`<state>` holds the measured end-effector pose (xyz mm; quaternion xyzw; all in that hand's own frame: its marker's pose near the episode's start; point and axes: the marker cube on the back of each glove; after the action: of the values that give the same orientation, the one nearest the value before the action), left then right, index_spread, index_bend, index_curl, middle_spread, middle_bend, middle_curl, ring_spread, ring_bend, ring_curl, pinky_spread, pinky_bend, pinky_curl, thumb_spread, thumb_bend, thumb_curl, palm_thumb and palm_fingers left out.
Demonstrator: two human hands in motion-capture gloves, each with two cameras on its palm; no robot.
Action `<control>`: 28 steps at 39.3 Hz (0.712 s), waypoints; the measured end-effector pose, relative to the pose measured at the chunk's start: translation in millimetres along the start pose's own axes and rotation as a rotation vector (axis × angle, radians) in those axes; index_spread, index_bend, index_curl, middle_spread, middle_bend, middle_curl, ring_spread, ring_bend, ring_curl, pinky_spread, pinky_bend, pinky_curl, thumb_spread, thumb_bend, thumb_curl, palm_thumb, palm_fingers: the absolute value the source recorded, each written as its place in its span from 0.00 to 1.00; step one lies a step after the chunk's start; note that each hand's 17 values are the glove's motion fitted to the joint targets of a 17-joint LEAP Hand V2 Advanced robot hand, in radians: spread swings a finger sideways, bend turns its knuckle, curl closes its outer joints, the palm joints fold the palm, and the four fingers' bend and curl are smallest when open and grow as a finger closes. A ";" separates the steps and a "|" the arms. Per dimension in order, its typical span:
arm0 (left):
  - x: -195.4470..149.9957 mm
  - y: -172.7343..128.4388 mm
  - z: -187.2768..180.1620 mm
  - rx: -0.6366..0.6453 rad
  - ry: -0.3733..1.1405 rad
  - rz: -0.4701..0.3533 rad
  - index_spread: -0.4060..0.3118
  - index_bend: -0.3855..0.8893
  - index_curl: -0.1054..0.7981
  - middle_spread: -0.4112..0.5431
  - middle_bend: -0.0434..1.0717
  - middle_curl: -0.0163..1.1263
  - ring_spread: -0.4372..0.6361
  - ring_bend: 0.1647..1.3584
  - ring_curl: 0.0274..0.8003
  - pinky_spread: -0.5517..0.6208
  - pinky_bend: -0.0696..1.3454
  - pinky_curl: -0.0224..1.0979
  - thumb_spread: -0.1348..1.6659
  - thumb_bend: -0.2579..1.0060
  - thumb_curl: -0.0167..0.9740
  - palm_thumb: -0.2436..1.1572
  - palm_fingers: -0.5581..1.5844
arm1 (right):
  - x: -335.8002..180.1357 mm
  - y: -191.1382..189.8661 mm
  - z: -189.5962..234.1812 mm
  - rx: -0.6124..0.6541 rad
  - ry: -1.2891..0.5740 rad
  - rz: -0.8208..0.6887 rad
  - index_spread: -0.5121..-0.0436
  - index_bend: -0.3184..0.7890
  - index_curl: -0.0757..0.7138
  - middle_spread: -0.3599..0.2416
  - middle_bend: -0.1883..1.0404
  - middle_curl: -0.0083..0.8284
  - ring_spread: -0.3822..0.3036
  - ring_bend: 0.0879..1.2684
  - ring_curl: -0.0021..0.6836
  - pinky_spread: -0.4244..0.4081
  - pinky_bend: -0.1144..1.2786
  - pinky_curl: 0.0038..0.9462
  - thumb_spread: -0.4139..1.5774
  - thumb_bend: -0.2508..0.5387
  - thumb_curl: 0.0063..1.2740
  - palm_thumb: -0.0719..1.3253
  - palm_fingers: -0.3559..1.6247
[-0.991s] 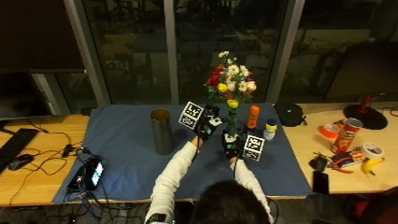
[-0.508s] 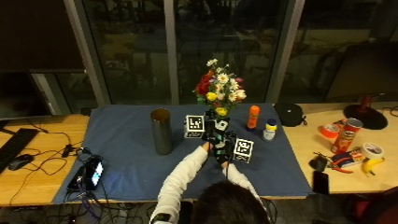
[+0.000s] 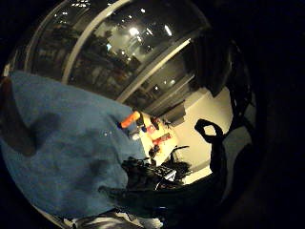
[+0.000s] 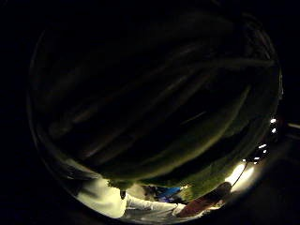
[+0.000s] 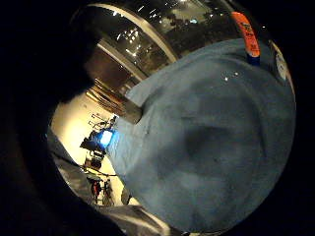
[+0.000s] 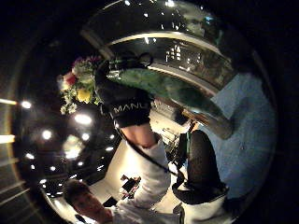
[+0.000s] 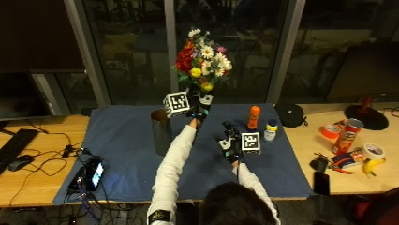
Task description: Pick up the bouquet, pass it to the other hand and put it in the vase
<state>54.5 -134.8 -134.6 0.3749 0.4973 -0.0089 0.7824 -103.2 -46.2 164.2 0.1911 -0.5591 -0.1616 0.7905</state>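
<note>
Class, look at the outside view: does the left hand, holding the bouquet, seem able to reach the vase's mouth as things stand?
Probably yes: the left hand holds the bouquet raised near the vase, nothing between.

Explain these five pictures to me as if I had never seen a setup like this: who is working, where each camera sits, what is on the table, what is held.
No machine here: a person at a table works with two black-gloved hands. The outside view looks down from above and behind the head. The other four pictures come from small cameras on the palms, so they look warped. The left hand holds the bouquet up by its stems, near the vase. The right hand hovers over the blue cloth and holds nothing. The right thumb side palm view shows the left hand gripping the green stems. Also on the cloth: an orange bottle and a small jar.
</note>
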 end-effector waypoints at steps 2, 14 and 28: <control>9.8 -12.4 -13.7 0.038 -0.032 0.007 0.11 0.68 0.65 0.09 0.66 0.49 0.06 0.52 0.54 0.16 0.49 0.40 0.23 0.20 0.69 0.80 0.91 | -3.4 -4.6 -5.1 -0.017 0.019 -0.045 0.48 0.42 0.68 0.37 0.48 0.55 0.34 0.33 0.58 0.44 0.44 0.44 0.58 0.26 0.50 0.61 0.44; 56.3 -69.9 -86.1 0.204 -0.144 0.078 0.09 0.67 0.69 0.08 0.67 0.49 0.05 0.52 0.56 0.15 0.49 0.41 0.21 0.18 0.74 0.80 0.90 | -15.2 -25.1 -29.9 -0.067 0.114 0.083 0.34 0.38 0.54 0.43 0.33 0.47 0.51 0.25 0.49 0.71 0.46 0.39 0.66 0.27 0.46 0.55 0.29; 33.6 -116.6 -160.4 0.384 -0.245 0.077 0.08 0.66 0.73 0.08 0.68 0.49 0.05 0.51 0.58 0.15 0.48 0.41 0.20 0.18 0.78 0.80 0.90 | -0.1 -24.9 -48.2 -0.076 0.234 0.124 0.31 0.41 0.46 0.46 0.32 0.45 0.55 0.24 0.46 0.75 0.44 0.36 0.70 0.28 0.43 0.53 0.28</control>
<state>-97.3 -111.1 -264.3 0.5317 0.3730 -0.1188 0.7511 -58.6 -62.1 137.6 0.1435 -0.4673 -0.1099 0.8654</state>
